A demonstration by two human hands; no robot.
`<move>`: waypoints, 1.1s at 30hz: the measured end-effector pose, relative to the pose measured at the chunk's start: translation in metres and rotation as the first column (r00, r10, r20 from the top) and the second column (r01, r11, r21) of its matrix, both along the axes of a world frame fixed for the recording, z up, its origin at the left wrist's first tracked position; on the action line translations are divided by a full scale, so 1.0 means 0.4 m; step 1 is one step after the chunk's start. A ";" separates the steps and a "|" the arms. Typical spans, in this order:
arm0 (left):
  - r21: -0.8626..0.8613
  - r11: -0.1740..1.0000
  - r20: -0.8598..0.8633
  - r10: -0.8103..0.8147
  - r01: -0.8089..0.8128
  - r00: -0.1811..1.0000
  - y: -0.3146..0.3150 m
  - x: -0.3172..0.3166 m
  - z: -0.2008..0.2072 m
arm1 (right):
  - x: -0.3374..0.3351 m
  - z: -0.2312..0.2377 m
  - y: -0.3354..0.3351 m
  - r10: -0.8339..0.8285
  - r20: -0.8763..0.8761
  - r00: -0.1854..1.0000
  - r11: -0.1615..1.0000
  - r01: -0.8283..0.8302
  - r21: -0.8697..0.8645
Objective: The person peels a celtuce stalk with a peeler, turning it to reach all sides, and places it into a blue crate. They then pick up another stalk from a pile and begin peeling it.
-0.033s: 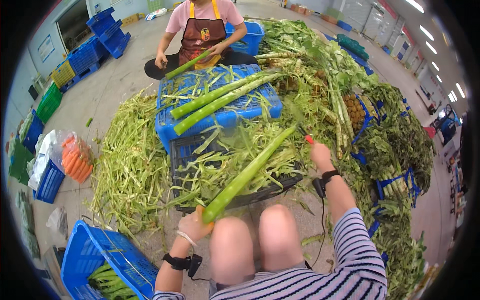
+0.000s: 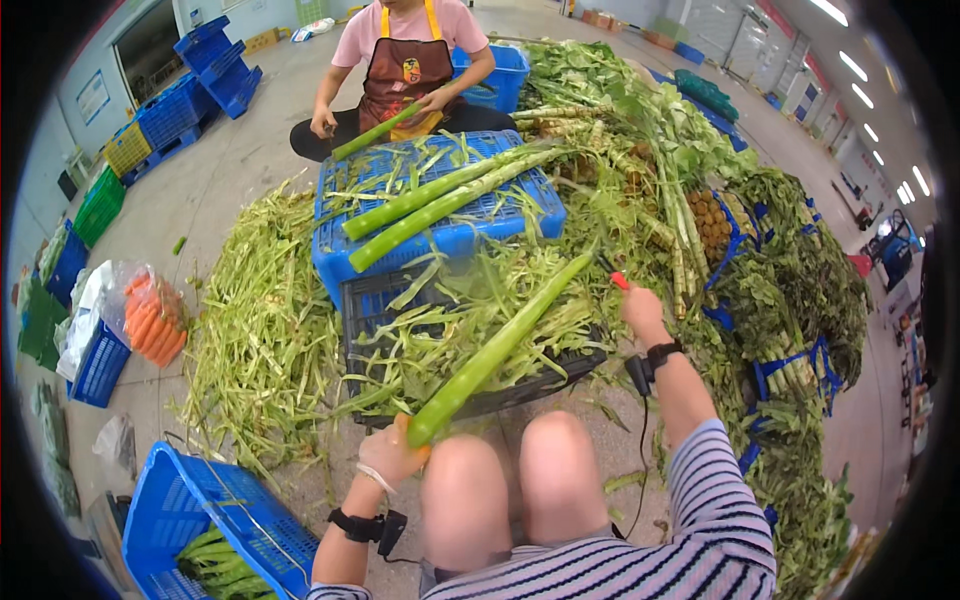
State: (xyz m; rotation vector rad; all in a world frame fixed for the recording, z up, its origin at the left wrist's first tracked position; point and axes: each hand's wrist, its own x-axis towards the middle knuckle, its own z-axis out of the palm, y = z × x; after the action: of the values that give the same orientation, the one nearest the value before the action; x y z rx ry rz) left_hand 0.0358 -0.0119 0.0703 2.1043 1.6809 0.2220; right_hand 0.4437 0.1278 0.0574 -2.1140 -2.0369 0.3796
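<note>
My left hand (image 2: 392,452) is closed around the thick lower end of a long celtuce stem (image 2: 500,348), an orange covering showing on its fingers. Pale green and mostly bare of skin, the stem slants up to the right over a black crate (image 2: 470,402) heaped with peelings (image 2: 455,310). In my right hand (image 2: 645,305) is a red-handled peeler (image 2: 619,280); its blurred blade end lies beside the stem's far tip. Whether the blade touches the stem, I cannot tell. Two more celtuce stems (image 2: 440,190) rest on an upturned blue crate (image 2: 440,242) beyond.
Opposite sits a person in an apron (image 2: 405,70), holding another stem. A pile of peelings (image 2: 262,320) lies left; leafy celtuce (image 2: 625,120) and tied bundles (image 2: 790,290) fill the right. Lower left, a blue crate (image 2: 215,500) holds stems. Bagged carrots (image 2: 153,318) stand farther left.
</note>
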 end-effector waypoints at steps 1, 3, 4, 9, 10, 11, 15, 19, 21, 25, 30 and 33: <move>0.014 1.000 -0.035 -0.005 0.005 0.999 -0.004 0.003 -0.004 | -0.004 0.007 -0.002 -0.021 0.104 0.994 1.000 0.022 -0.007; 0.024 1.000 -0.064 0.007 -0.006 0.998 -0.001 0.006 -0.004 | -0.092 -0.032 -0.046 0.131 0.186 0.974 0.990 -0.139 0.029; 0.044 0.999 -0.088 0.008 -0.004 0.996 0.006 0.008 -0.007 | -0.167 -0.049 -0.095 0.331 0.062 0.942 0.943 -0.332 0.022; 0.033 0.999 -0.099 0.024 -0.021 0.995 0.001 0.014 -0.012 | -0.100 -0.011 -0.055 0.129 0.257 0.958 0.988 -0.147 0.050; 0.048 0.999 -0.074 0.028 -0.025 0.997 0.005 0.026 -0.010 | 0.037 -0.028 -0.012 -0.060 0.225 0.972 0.996 0.044 0.075; 0.059 0.998 -0.069 0.027 -0.023 0.997 0.015 0.034 -0.014 | 0.146 -0.029 0.028 -0.239 0.181 0.954 0.970 0.225 0.097; -0.042 0.998 0.006 0.049 -0.049 0.999 0.017 0.015 0.005 | 0.088 0.021 0.001 -0.223 0.130 0.966 0.962 0.196 0.192; -0.226 0.973 0.188 -0.002 0.045 0.982 0.046 -0.012 0.009 | -0.101 0.013 -0.067 0.014 -0.022 1.000 1.000 -0.014 0.013; -0.228 0.973 0.163 0.022 0.016 0.986 0.045 -0.003 -0.006 | -0.213 0.029 -0.129 0.300 -0.020 0.954 0.953 -0.301 -0.044; -0.131 0.991 0.103 0.005 0.008 0.995 0.016 0.005 -0.028 | -0.227 0.041 -0.156 0.503 0.057 0.862 0.864 -0.500 -0.056; -0.087 0.995 0.050 -0.049 0.053 0.998 0.025 0.032 -0.008 | 0.129 -0.004 0.035 -0.227 0.206 0.952 0.968 0.197 0.155; -0.071 0.997 -0.058 -0.041 0.037 0.997 0.010 0.018 -0.013 | -0.128 0.000 -0.059 0.222 0.129 0.967 0.965 -0.237 0.111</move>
State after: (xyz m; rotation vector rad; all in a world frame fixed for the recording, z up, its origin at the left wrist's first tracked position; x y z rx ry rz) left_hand 0.0432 -0.0078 0.0649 2.1093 1.6544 0.0879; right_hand 0.3926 0.1041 0.0575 -1.8725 -2.3143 0.1578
